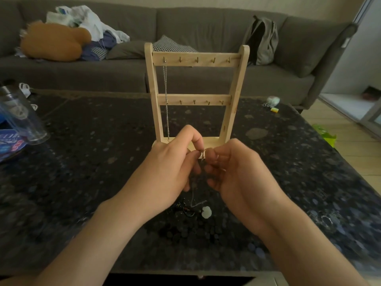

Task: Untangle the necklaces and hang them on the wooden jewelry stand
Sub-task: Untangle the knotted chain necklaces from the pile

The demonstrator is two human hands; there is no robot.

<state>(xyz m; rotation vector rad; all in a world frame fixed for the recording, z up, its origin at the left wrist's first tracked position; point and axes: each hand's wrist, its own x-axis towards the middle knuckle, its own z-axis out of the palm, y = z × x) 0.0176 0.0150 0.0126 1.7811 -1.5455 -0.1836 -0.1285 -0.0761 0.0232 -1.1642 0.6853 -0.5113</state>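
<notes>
Silver chain (202, 156) pinched between left hand (169, 164) and right hand (235, 172), fingers curled, just before wooden jewelry stand (194, 62); rest trails to tangle (190, 207) on table (82, 162); judgement: tease loops slack, never pull taut; one necklace (166, 96) already hung.

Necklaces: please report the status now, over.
Left hand and right hand both pinch thin chain. Silver necklace hangs on stand, top-left hook. Tangle on table under hands. Other hooks unobstructed.
</notes>
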